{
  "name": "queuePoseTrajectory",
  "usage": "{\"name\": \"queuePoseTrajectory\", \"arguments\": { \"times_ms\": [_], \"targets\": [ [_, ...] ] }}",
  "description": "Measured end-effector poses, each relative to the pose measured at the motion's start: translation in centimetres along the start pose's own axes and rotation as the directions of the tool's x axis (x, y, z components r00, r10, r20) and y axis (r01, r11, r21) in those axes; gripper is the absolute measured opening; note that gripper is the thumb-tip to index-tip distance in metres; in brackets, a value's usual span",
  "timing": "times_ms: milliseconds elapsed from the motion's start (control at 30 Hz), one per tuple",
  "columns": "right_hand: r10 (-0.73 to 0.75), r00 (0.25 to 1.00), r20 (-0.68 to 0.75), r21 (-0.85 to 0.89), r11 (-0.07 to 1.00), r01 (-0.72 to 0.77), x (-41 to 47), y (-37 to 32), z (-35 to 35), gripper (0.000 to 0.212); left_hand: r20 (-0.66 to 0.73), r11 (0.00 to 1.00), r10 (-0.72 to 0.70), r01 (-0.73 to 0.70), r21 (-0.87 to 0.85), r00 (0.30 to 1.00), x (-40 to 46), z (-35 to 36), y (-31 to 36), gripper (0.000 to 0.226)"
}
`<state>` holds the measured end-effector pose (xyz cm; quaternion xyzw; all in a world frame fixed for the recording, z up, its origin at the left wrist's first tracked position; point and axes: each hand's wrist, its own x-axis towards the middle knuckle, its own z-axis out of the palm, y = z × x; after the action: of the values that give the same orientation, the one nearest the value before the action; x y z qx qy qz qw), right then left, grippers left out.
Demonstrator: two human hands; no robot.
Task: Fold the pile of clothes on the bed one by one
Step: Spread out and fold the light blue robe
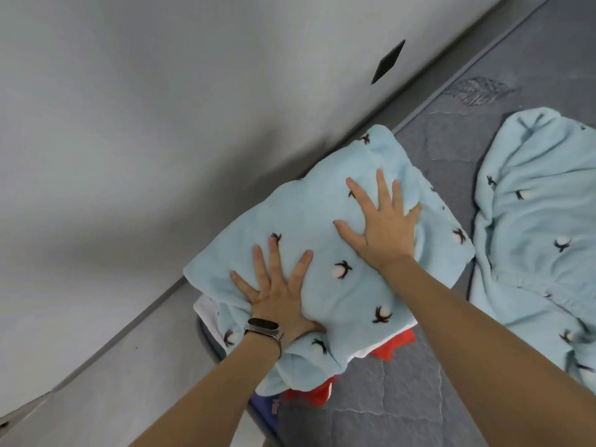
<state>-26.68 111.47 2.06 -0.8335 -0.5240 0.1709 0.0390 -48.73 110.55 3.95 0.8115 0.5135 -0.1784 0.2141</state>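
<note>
Closest to the camera, two bare arms reach out over the gray bed [419, 414]. The left hand [277, 295], with a watch [263, 327] on its wrist, lies flat on a folded blue top [322, 253] with its fingers spread wide. The right hand [383, 227] is flat on the same top a little farther off, its fingers wide too. Neither hand is holding anything; both just press down. The folded blue top sits on a small stack near the wall side of the bed. Under it peek out something red [396, 345], something white [206, 309] and a bit of dark blue [264, 404]. I think the step now is patting the fold flat. To do it well, push down softly and slide the palms out to the edges, so the bumps go away and the stack does not tip over. Farther away on the right lies a second blue piece [532, 237], all loose and crumpled, not folded yet. Past that is the gray wall [161, 124] with one dark mark [388, 61]. Count: two hands, one watch, two blue fuzzy pieces, and at least three other clothes under the folded one.
</note>
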Motion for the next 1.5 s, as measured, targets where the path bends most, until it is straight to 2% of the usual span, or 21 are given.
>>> {"name": "queuePoseTrajectory", "arguments": {
  "times_ms": [167, 333, 467, 533, 567, 633, 700, 733, 833, 933, 1033, 1100, 1167, 1267, 1333, 1367, 1400, 1433, 1467, 1500],
  "targets": [
    [0.005, 0.998, -0.055, 0.011, 1.000, -0.004, -0.5, -0.3, -0.3, 0.073, -0.033, 0.999, 0.043, -0.043, 0.000, 0.999, -0.4, 0.1, -0.4, 0.137],
    [0.025, 0.999, -0.037, 0.117, 0.993, -0.021, -2.0, -0.9, -2.7, 0.069, -0.068, 0.999, 0.034, -0.034, -0.006, 0.997, -2.1, -1.6, -0.5, 0.140],
    [-0.031, 0.999, -0.040, 0.311, 0.949, 0.042, -5.8, 0.0, -5.4, 0.057, -0.039, 1.000, 0.003, -0.004, -0.022, 0.999, -5.2, -3.2, 1.1, 0.136],
    [-0.054, 0.993, -0.104, 0.474, 0.875, 0.098, -9.4, 1.9, -6.1, 0.051, -0.014, 0.996, -0.055, 0.053, -0.070, 0.998, -7.2, -3.8, 3.4, 0.118],
    [-0.047, 0.987, -0.157, 0.527, 0.841, 0.123, -11.5, 3.2, -6.2, 0.048, -0.062, 0.995, -0.027, 0.021, -0.095, 0.998, -8.3, -3.9, 4.6, 0.100],
    [0.036, 0.958, -0.285, 0.545, 0.828, 0.131, -15.7, 6.4, -5.9, 0.041, -0.298, 0.973, 0.128, -0.178, -0.148, 0.946, -10.4, -3.7, 7.2, 0.074],
    [0.207, 0.910, -0.359, 0.534, 0.845, 0.019, -19.7, 10.4, -4.9, 0.036, -0.433, 0.894, 0.270, -0.390, -0.219, 0.860, -12.2, -2.8, 9.9, 0.053],
    [0.325, 0.878, -0.351, 0.545, 0.833, -0.090, -21.4, 12.6, -4.1, 0.037, -0.403, 0.851, 0.330, -0.453, -0.264, 0.854, -13.0, -2.1, 11.2, 0.045],
    [0.643, 0.743, -0.184, 0.521, 0.705, -0.481, -25.4, 19.6, -1.9, 0.053, -0.174, 0.816, 0.457, -0.489, -0.309, 0.872, -14.4, 0.7, 14.5, 0.025],
    [0.783, 0.621, 0.029, 0.341, 0.576, -0.743, -27.3, 25.2, -1.4, 0.082, 0.001, 0.815, 0.520, -0.495, -0.302, 0.854, -14.8, 4.2, 15.9, 0.027],
    [0.766, 0.542, 0.346, 0.121, 0.536, -0.835, -27.9, 28.4, -0.5, 0.132, 0.065, 0.806, 0.545, -0.501, -0.316, 0.836, -15.0, 6.8, 15.9, 0.035],
    [0.739, 0.505, 0.446, 0.027, 0.553, -0.833, -27.4, 28.8, 0.9, 0.139, 0.106, 0.818, 0.522, -0.463, -0.341, 0.846, -15.4, 8.0, 15.4, 0.027],
    [0.781, 0.511, 0.358, 0.020, 0.541, -0.841, -26.7, 29.0, 2.0, 0.127, 0.126, 0.834, 0.509, -0.451, -0.317, 0.852, -15.7, 8.8, 15.0, 0.035],
    [0.791, 0.603, 0.101, 0.071, 0.599, -0.798, -26.5, 30.4, 3.0, 0.089, 0.145, 0.849, 0.483, -0.420, -0.320, 0.864, -16.3, 9.5, 14.7, 0.060],
    [0.770, 0.637, 0.036, 0.155, 0.626, -0.764, -27.2, 31.2, 3.0, 0.068, 0.161, 0.861, 0.440, -0.364, -0.356, 0.883, -16.4, 9.8, 14.8, 0.071],
    [0.766, 0.640, 0.061, 0.247, 0.609, -0.753, -27.7, 31.2, 2.3, 0.061, 0.163, 0.861, 0.429, -0.348, -0.370, 0.888, -16.7, 9.6, 15.0, 0.073],
    [0.765, 0.641, 0.062, 0.372, 0.578, -0.727, -28.3, 31.2, 1.8, 0.056, 0.163, 0.859, 0.430, -0.346, -0.378, 0.888, -17.1, 9.4, 15.4, 0.072],
    [0.774, 0.623, 0.112, 0.506, 0.495, -0.706, -29.2, 31.0, 0.8, 0.051, 0.169, 0.855, 0.434, -0.346, -0.387, 0.885, -17.5, 9.4, 15.5, 0.071],
    [0.792, 0.596, 0.129, 0.655, 0.383, -0.651, -30.2, 30.5, -0.6, 0.045, 0.156, 0.853, 0.419, -0.329, -0.405, 0.894, -17.9, 9.1, 16.4, 0.070],
    [0.814, 0.552, 0.183, 0.792, 0.211, -0.573, -31.4, 29.8, -2.2, 0.039, 0.156, 0.846, 0.409, -0.310, -0.434, 0.899, -18.2, 8.7, 17.3, 0.068]
  ]
}}
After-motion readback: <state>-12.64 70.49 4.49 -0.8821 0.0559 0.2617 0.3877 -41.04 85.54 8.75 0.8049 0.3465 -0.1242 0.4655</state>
